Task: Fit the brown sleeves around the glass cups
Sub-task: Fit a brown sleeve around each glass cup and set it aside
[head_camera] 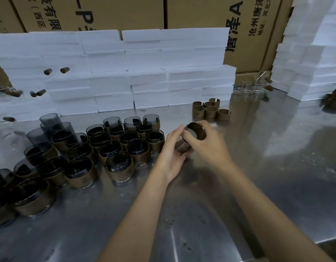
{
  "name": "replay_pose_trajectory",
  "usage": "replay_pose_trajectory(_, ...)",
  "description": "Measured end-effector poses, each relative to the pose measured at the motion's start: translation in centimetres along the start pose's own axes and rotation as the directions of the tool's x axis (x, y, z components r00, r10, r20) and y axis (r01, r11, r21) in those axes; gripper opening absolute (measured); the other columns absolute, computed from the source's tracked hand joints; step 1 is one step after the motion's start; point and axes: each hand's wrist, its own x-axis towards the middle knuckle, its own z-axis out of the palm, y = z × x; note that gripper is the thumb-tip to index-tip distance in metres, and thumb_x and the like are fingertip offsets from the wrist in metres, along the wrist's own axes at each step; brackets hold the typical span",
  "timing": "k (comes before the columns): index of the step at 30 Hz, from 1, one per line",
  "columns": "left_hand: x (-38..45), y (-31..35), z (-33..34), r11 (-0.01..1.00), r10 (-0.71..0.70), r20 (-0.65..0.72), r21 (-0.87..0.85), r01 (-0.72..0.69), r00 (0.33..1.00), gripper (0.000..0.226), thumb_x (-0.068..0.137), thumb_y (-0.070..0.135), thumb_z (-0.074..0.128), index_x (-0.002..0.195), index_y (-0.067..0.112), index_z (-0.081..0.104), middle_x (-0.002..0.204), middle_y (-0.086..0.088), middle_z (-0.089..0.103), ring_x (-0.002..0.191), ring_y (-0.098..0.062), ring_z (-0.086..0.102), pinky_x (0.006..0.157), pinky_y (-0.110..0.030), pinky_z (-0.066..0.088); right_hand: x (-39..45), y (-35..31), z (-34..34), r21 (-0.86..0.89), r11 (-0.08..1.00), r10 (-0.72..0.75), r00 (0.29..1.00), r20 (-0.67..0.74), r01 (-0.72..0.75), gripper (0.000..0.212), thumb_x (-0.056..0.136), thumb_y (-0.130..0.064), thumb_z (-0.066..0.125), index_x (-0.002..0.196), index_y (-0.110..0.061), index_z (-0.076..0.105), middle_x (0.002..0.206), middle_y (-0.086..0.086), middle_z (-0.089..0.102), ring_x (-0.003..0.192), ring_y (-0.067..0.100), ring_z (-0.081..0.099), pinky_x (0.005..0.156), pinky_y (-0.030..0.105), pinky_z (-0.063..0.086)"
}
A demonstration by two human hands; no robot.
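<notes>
At frame centre, the left hand (pixel 171 148) grips a tilted glass cup (pixel 182 146) while the right hand (pixel 206 142) holds a brown sleeve (pixel 198 130) round its upper-right end.

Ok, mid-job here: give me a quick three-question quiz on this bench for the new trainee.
1. True or false: the spare brown sleeves stand beyond the hands, near the white foam blocks.
2. On which side of the metal table are the finished cups grouped? A) the person's left B) the person's right
3. What are the left hand and right hand holding together?

Key
1. True.
2. A.
3. One glass cup with a brown sleeve being worked onto it; each hand has a grip on it.
</notes>
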Motion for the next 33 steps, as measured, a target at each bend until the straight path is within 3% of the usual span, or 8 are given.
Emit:
replay_pose_trajectory(4,-2.1,0.7,-1.3,0.998,-0.038,0.036,0.045,0.037,0.999,0.063,0.092,0.036,0.072,0.142,0.002,0.052,0.105,-0.011,0.065,0.078,-0.014,0.063,0.077,-0.03,0.055,-2.1,-1.2,0.6,-0.097,0.994,-0.056,0.998,0.003,0.056,0.047,0.075,-0.068,0.057,0.107,-0.034,0.063,0.1,-0.012,0.068,0.091,0.009,0.065,0.08,0.037,0.057)
replay_pose_trajectory(10,-3.1,1.8,-3.2,0.996,-0.041,0.099,0.078,0.033,0.994,0.041,0.085,0.025,0.07,0.12,0.008,0.055,0.098,-0.012,0.068,0.097,-0.023,0.066,0.087,-0.036,0.055,-3.5,-2.5,1.0,-0.046,0.995,-0.083,0.988,0.128,0.089,0.038,0.077,-0.048,0.073,0.107,-0.029,0.062,0.101,-0.006,0.068,0.093,0.011,0.065,0.083,0.039,0.057)
replay_pose_trajectory(13,-2.9,1.9,-3.5,0.998,-0.027,0.088,0.059,0.021,0.996,0.05,0.081,0.023,0.074,0.125,0.008,0.057,0.112,-0.015,0.07,0.105,-0.026,0.069,0.093,-0.042,0.059,-2.7,-2.9,-0.1,0.109,0.992,0.027,0.954,0.298,-0.062,0.046,0.069,-0.055,0.079,0.107,-0.033,0.066,0.108,-0.001,0.068,0.091,0.004,0.064,0.083,0.031,0.055)
replay_pose_trajectory(15,-2.7,1.8,-3.6,0.998,-0.019,0.038,0.061,0.016,0.999,0.059,0.077,0.023,0.077,0.131,0.009,0.059,0.115,-0.014,0.069,0.11,-0.029,0.068,0.101,-0.048,0.056,-1.7,-3.3,-0.6,0.208,0.96,0.121,0.949,0.29,-0.186,0.051,0.067,-0.071,0.07,0.105,-0.037,0.068,0.117,-0.001,0.064,0.091,-0.002,0.061,0.078,0.026,0.048)
replay_pose_trajectory(20,-2.5,1.4,-3.5,0.995,0.0,0.028,0.103,-0.003,1.0,0.068,0.071,0.026,0.084,0.134,0.013,0.06,0.113,-0.013,0.071,0.103,-0.027,0.071,0.085,-0.039,0.061,-0.8,-2.9,1.9,0.269,0.878,0.274,0.876,0.398,-0.397,0.057,0.088,-0.077,0.05,0.107,-0.03,0.074,0.107,-0.003,0.076,0.099,0.008,0.07,0.088,0.029,0.051)
replay_pose_trajectory(26,-2.4,1.3,-3.5,0.996,0.017,0.017,0.084,-0.018,1.0,0.059,0.074,0.016,0.079,0.13,0.009,0.062,0.116,-0.019,0.065,0.105,-0.029,0.068,0.09,-0.046,0.06,-1.1,-1.8,3.0,0.351,0.865,0.256,0.917,0.305,-0.358,0.068,0.094,-0.08,0.034,0.083,-0.032,0.08,0.084,-0.01,0.079,0.077,-0.003,0.071,0.067,0.02,0.047)
replay_pose_trajectory(30,-2.8,1.2,-3.2,0.994,-0.013,0.017,0.109,0.011,1.0,0.052,0.08,0.005,0.071,0.131,0.004,0.063,0.133,-0.028,0.062,0.111,-0.033,0.068,0.09,-0.048,0.061,-1.0,-1.0,3.9,0.458,0.831,0.318,0.945,0.075,-0.316,0.063,0.101,-0.064,0.043,0.061,-0.027,0.075,0.065,-0.008,0.074,0.063,0.001,0.067,0.062,0.018,0.048)
replay_pose_trajectory(33,-2.9,1.4,-3.0,0.992,-0.032,0.008,0.12,0.031,0.999,0.047,0.088,0.0,0.07,0.134,0.003,0.062,0.137,-0.027,0.06,0.114,-0.034,0.068,0.092,-0.049,0.061,-1.0,-0.7,4.1,0.509,0.808,0.319,0.947,0.045,-0.296,0.061,0.102,-0.058,0.048,0.061,-0.021,0.073,0.061,-0.005,0.071,0.058,0.0,0.063,0.054,0.012,0.046)
